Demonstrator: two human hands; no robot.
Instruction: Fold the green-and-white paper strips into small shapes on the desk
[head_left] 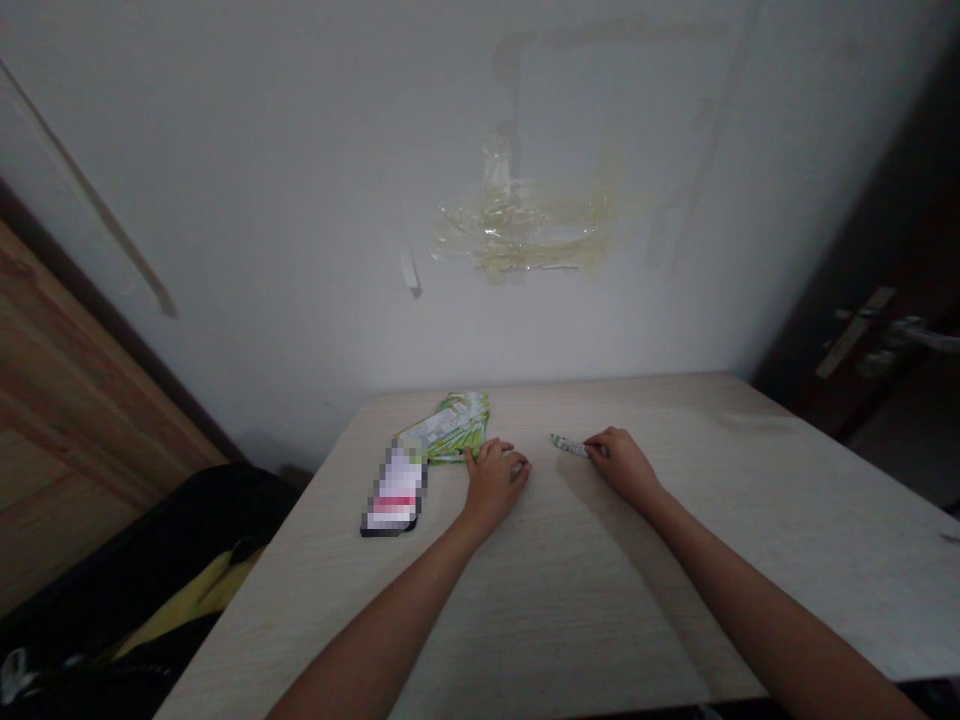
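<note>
My left hand (493, 480) rests on the pale wooden table (675, 540), fingers curled, its thumb touching the near edge of a green and white packet (452, 425). My right hand (622, 462) lies further right with its fingertips pinched on a small torn green and white strip (568, 445) that lies on the table. A phone (395, 492) with a blurred screen lies just left of my left hand.
The table stands against a white wall with old tape marks (525, 235). A dark bag with yellow inside (180, 580) sits on the floor at the left, beside a wooden panel (67, 430). A dark door with a handle (885, 335) is at the right.
</note>
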